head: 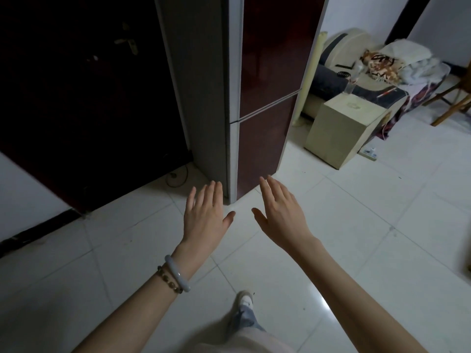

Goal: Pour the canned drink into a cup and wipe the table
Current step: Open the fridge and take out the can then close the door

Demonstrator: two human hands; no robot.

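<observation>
fridge dark red, grey side | floor white tiles | box cream

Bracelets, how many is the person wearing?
2: a pale bangle and a brown beaded bracelet, side by side on the left wrist. None shows on the right wrist.

This was a room in a lived-in home. A two-door refrigerator with dark red fronts stood on a glossy white tiled floor, beside a dark wooden door with a lever handle. Further back a cream sofa was heaped with folded blankets, with a cardboard box, a power strip and a wooden chair nearby.
</observation>
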